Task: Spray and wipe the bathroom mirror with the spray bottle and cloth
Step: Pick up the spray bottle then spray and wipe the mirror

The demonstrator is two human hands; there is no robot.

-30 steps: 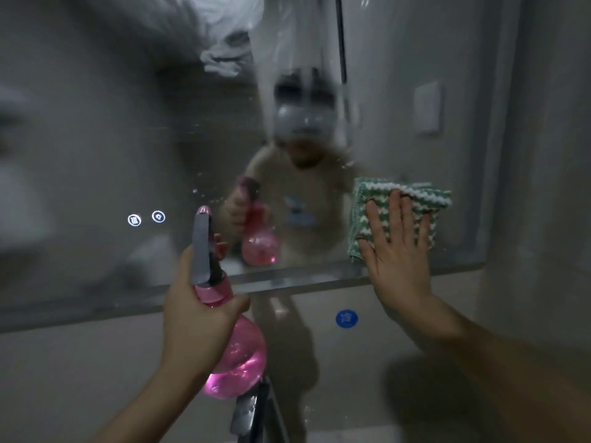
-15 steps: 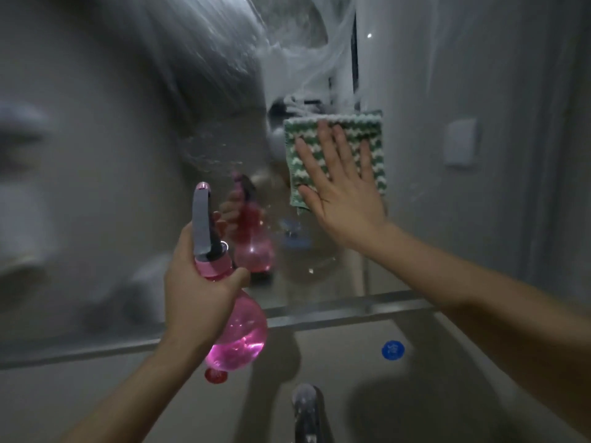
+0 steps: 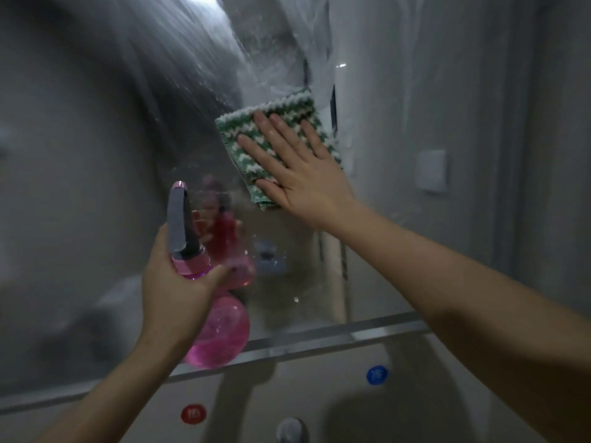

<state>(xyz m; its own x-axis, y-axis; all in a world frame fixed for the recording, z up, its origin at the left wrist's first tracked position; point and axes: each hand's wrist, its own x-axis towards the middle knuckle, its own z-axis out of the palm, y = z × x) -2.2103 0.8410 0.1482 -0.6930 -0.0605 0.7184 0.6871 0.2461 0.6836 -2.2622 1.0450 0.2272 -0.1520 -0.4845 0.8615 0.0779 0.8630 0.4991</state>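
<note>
The bathroom mirror fills most of the view, streaked with wet smears across its upper middle. My right hand lies flat with fingers spread, pressing a green-and-white striped cloth against the glass at centre. My left hand grips a pink spray bottle by its neck, upright in front of the mirror's lower part, with the grey nozzle pointing up. The bottle's reflection shows in the glass just behind it.
The mirror's metal bottom edge runs across below the hands. On the wall under it are a red sticker and a blue sticker, with a tap top at the bottom edge. A wall switch is reflected at right.
My right hand has carried the cloth from the mirror's lower right up and leftward to the centre, tilting it. The left hand keeps the bottle in about the same place.
</note>
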